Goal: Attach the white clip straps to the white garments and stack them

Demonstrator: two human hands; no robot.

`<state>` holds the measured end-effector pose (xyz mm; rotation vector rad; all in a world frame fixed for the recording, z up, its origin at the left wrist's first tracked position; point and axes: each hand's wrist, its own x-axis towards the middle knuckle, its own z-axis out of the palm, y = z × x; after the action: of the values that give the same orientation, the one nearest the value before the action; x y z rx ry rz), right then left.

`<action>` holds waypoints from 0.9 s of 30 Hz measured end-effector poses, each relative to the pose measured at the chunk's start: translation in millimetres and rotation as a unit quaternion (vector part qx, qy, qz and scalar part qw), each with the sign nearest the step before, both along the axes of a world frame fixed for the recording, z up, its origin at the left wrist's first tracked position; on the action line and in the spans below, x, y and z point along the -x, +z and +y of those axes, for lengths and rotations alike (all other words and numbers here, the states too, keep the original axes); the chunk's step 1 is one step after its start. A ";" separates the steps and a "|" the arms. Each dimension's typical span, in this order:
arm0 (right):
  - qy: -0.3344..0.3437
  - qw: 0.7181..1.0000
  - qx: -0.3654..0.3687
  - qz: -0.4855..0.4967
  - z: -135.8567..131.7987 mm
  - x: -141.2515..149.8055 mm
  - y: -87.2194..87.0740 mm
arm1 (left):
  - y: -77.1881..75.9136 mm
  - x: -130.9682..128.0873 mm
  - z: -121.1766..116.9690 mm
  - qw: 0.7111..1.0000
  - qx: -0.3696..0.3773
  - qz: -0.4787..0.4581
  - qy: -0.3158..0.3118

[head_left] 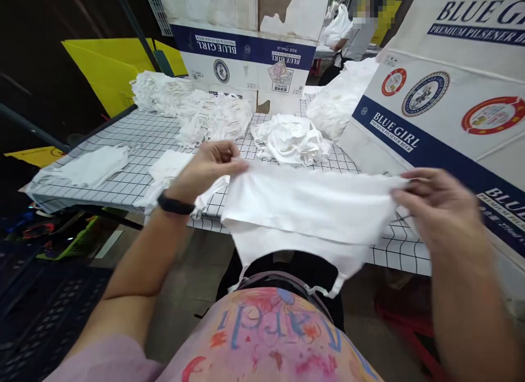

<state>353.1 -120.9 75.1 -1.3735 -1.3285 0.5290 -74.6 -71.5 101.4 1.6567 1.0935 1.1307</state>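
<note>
A white garment with thin straps, like a camisole top [303,201], is stretched out between my two hands in front of my body. My left hand [217,166] pinches its upper left corner between thumb and fingers. At the opposite corner, my right hand [438,201], a little blurred, grips the edge. The straps hang down toward my waist, and the cloth overlaps the table's near edge. Just beyond it lies a loose heap of white garments [291,138]. Another white garment [170,168] rests behind my left wrist.
A table with a checked cloth [110,133] bears stacked white garments [217,116] and a flat pile [88,166] at left. Printed cardboard boxes [241,56] stand behind and at right. A co-worker [359,37] is in the background. A red stool [406,327] is below right.
</note>
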 end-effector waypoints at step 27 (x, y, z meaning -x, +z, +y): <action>-0.063 0.986 0.085 -0.128 52.9 52.3 -129.7 | -162.0 -154.1 109.8 0.890 -0.204 0.351 -0.208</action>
<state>300.9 -67.9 -54.6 -1.6997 -1.4149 0.3959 79.5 38.3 -60.6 2.6065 0.8612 0.4843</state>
